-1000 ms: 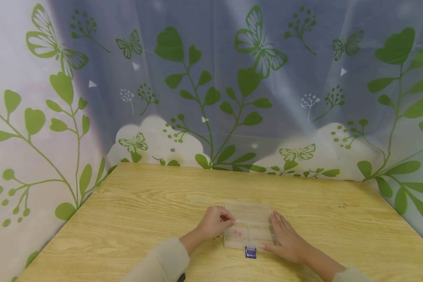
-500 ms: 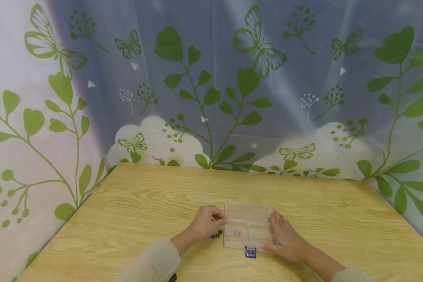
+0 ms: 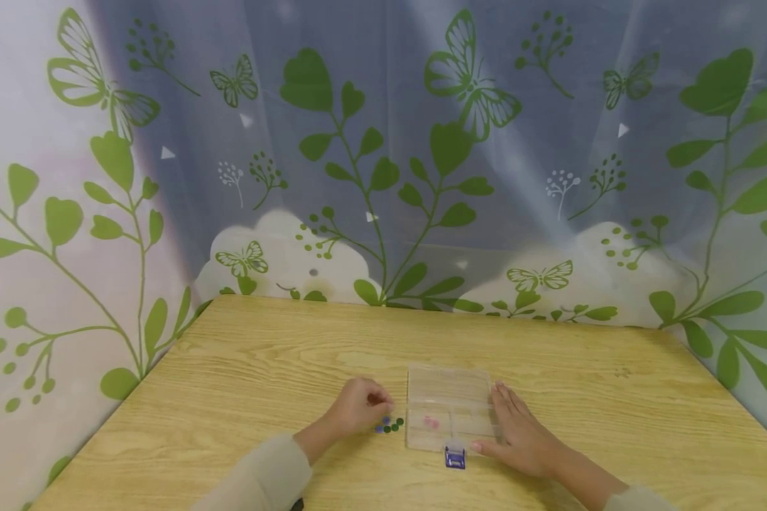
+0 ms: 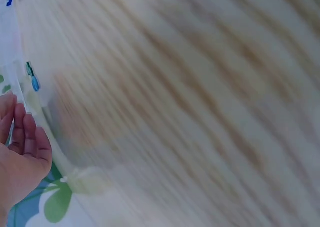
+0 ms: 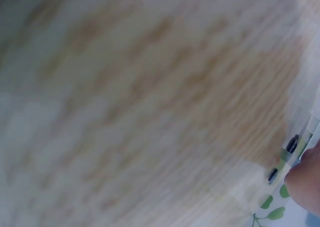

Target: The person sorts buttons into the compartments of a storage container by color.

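My left hand (image 3: pixel 359 408) hovers at a small group of blue and dark green round pieces (image 3: pixel 394 427) on the table, left of a clear plastic compartment box (image 3: pixel 428 446). Its fingers are loosely bent, thumb close to the index finger, and nothing shows between them; the left wrist view gives the same hand (image 4: pixel 25 152) at the edge. Several small pink pieces (image 3: pixel 431 422) lie in the box's left compartment. The box lies with its clear lid (image 3: pixel 449 383) folded back and a blue latch (image 3: pixel 455 458) at the front. My right hand (image 3: pixel 524 436) rests along the box's right side, fingers straight.
The wood-grain table (image 3: pixel 281 341) reaches back to a curtain (image 3: pixel 383 177) printed with green leaves and butterflies. Curtain cloth also hangs along the table's left and right edges.
My left hand has moved left, from over the box's left edge to beside the blue and green pieces, which now show more fully. The right hand and the box have stayed put.
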`<action>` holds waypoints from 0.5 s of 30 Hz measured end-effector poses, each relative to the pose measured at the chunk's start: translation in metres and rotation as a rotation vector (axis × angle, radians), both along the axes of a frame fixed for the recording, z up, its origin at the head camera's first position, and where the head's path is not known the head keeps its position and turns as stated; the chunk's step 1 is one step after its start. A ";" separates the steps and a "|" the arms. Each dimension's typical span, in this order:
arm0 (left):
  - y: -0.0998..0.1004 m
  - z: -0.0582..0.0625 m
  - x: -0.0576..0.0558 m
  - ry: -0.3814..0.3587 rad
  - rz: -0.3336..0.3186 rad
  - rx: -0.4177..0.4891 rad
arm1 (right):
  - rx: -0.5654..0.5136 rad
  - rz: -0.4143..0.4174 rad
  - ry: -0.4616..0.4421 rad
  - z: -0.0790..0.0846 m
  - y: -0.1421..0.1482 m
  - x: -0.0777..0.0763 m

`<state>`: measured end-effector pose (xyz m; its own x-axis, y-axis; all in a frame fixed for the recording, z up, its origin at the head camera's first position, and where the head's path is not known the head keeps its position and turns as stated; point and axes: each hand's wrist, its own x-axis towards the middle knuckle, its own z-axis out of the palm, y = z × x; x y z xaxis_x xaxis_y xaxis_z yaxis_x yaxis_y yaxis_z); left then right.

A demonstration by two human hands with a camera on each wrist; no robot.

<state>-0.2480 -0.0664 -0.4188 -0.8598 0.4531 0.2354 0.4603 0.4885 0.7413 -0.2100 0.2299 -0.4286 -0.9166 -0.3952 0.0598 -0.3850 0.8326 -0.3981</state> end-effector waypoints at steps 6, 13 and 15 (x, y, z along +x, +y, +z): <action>-0.007 -0.002 -0.001 -0.044 -0.013 -0.032 | 0.000 0.001 0.005 -0.001 0.000 0.000; -0.010 -0.004 -0.002 -0.101 -0.056 -0.035 | -0.002 -0.003 0.002 -0.001 0.000 0.000; -0.011 -0.005 -0.002 -0.103 -0.067 -0.040 | -0.002 -0.002 -0.004 -0.002 0.000 0.000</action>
<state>-0.2499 -0.0775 -0.4234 -0.8458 0.5180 0.1274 0.4153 0.4894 0.7668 -0.2105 0.2301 -0.4301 -0.9178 -0.3930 0.0571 -0.3816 0.8328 -0.4011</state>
